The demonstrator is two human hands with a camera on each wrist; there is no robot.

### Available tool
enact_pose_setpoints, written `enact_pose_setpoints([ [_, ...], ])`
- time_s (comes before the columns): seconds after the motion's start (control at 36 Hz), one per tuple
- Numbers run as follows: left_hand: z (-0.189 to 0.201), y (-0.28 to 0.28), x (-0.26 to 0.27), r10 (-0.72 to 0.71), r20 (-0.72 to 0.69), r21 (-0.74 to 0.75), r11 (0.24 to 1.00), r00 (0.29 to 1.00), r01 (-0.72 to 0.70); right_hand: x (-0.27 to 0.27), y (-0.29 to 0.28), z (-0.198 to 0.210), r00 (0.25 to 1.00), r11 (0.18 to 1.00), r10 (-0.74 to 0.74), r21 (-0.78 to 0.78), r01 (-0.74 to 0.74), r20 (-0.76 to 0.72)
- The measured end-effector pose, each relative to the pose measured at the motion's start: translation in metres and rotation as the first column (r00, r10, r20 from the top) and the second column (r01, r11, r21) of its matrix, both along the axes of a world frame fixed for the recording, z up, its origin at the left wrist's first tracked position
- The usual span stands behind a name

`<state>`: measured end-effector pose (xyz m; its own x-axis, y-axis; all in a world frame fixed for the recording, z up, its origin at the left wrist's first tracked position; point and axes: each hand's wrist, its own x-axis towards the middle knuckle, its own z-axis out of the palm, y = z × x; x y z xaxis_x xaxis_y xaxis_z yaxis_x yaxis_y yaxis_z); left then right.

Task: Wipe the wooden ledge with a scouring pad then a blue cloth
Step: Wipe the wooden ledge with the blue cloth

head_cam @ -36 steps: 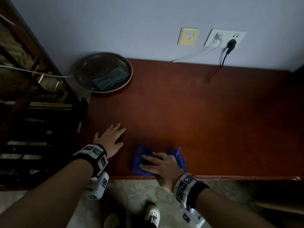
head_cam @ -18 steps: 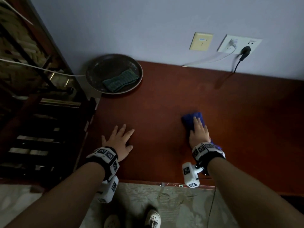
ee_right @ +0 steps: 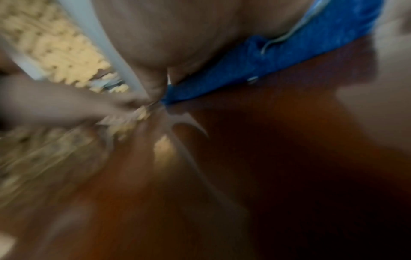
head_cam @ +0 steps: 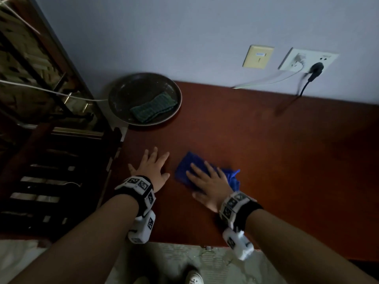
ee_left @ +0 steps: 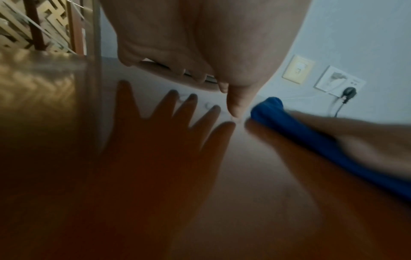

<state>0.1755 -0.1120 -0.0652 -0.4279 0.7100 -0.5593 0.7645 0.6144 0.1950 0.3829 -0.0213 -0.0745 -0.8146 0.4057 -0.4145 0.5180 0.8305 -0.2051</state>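
Observation:
The reddish wooden ledge point(head_cam: 266, 152) runs along the wall. My right hand point(head_cam: 207, 181) lies flat with straight fingers on the blue cloth point(head_cam: 189, 165), pressing it to the wood; the cloth point(ee_left: 311, 139) also shows in the left wrist view and, blurred, as the cloth point(ee_right: 266, 58) in the right wrist view. My left hand point(head_cam: 152, 168) rests flat on the ledge just left of the cloth, fingers spread, holding nothing. The green scouring pad point(head_cam: 153, 107) lies in a dark round dish point(head_cam: 123, 95) at the back left.
A yellow wall plate point(head_cam: 258, 57) and a white socket point(head_cam: 307, 60) with a black plug and cables sit on the wall behind. Dark wooden furniture point(head_cam: 51, 171) stands left of the ledge. Floor tiles and a shoe point(head_cam: 193, 277) show below the front edge.
My right hand has slid the blue cloth from the middle of the ledge back left toward my left hand, after sweeping it away from the front edge. The left hand stayed flat.

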Motion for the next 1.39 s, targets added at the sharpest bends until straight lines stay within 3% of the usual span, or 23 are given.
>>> enact_pose_setpoints([
  [0.11,0.007,0.017,-0.006,-0.025,0.02,-0.069,0.997,0.999,0.027,0.031,0.002,0.003,0.97,0.971,0.237,-0.033,-0.236,0.053],
  [0.19,0.011,0.028,-0.008,-0.035,0.027,-0.11,0.993,0.999,0.038,0.045,0.025,0.008,0.964,0.966,0.255,-0.067,-0.25,0.079],
  [0.25,0.011,0.031,-0.01,-0.009,0.058,-0.141,0.99,0.998,0.017,0.05,0.045,0.009,0.984,0.987,0.154,-0.054,-0.149,0.091],
  [0.33,0.009,0.034,-0.013,0.016,0.104,-0.165,0.986,0.994,0.001,0.053,0.078,0.001,0.982,0.989,-0.147,0.046,0.142,0.123],
  [0.47,0.009,0.035,-0.014,0.038,0.133,-0.169,0.985,0.99,-0.015,0.03,0.12,-0.003,0.827,0.831,-0.556,0.031,0.556,0.084],
  [0.56,0.007,0.036,-0.014,0.054,0.154,-0.17,0.985,0.987,-0.028,0.0,0.135,0.002,0.736,0.737,-0.67,-0.032,0.675,0.102],
  [0.64,0.003,0.036,-0.014,0.068,0.164,-0.158,0.987,0.984,-0.042,-0.029,0.145,0.005,0.712,0.708,-0.695,-0.076,0.702,0.101],
  [0.78,0.003,0.041,-0.016,0.115,0.164,-0.194,0.978,0.98,-0.082,-0.067,0.146,0.003,0.8,0.796,-0.593,-0.083,0.6,0.097],
  [1.0,0.008,0.048,-0.018,0.114,0.164,-0.246,0.967,0.98,-0.072,-0.074,0.117,-0.004,0.971,0.973,-0.223,-0.043,0.227,0.086],
  [1.11,0.01,0.048,-0.018,0.11,0.158,-0.247,0.966,0.981,-0.068,-0.053,0.099,-0.006,0.998,1.0,0.008,-0.025,-0.007,0.055],
  [1.22,0.008,0.045,-0.018,0.094,0.134,-0.241,0.969,0.987,-0.06,-0.015,0.087,-0.003,0.975,0.978,0.208,-0.033,-0.206,0.075],
  [1.31,0.007,0.047,-0.019,0.07,0.129,-0.252,0.967,0.989,-0.035,0.01,0.093,0.001,0.965,0.971,0.24,-0.037,-0.237,0.102],
  [1.39,0.007,0.053,-0.02,0.038,0.136,-0.292,0.956,0.99,0.003,0.016,0.108,0.002,0.989,0.994,0.111,-0.035,-0.108,0.095],
])
